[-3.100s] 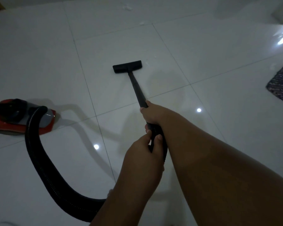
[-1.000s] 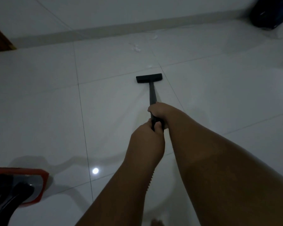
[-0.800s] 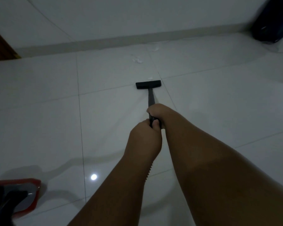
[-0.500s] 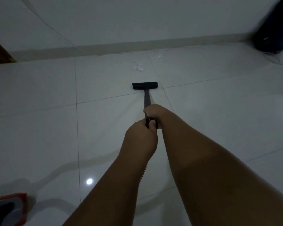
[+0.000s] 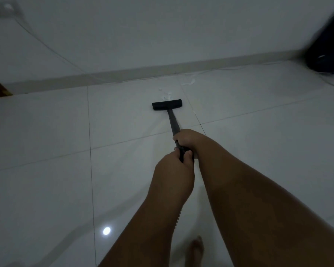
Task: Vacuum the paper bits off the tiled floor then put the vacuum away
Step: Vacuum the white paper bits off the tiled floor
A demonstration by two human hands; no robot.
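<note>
- While the paper bits [image 5: 167, 95] lie white on white just beyond the floor nozzle [image 5: 166, 105], a second clump [image 5: 189, 81] sits farther on, near the skirting board [image 5: 143, 71].
- The nozzle lies flat on the tile at the end of the black wand [image 5: 173, 123].
- My right hand [image 5: 187, 138] is wrapped round the wand; my left hand [image 5: 174, 170] grips it just behind.
- I judge the step to be a short forward push. I'd keep the nozzle flat and go slowly, so the bits are drawn in rather than shoved ahead, then steer right toward the second clump.
- I'd stop short of the thin cable [image 5: 229, 69] by the skirting.
- The tiled floor [image 5: 46, 189] is glossy and pale, with one lamp reflection [image 5: 106, 230]. A plain wall [image 5: 162, 31] closes it, and a blurred dark bag [image 5: 328, 51] sits in the right corner.
- The vacuum's body is out of view.
</note>
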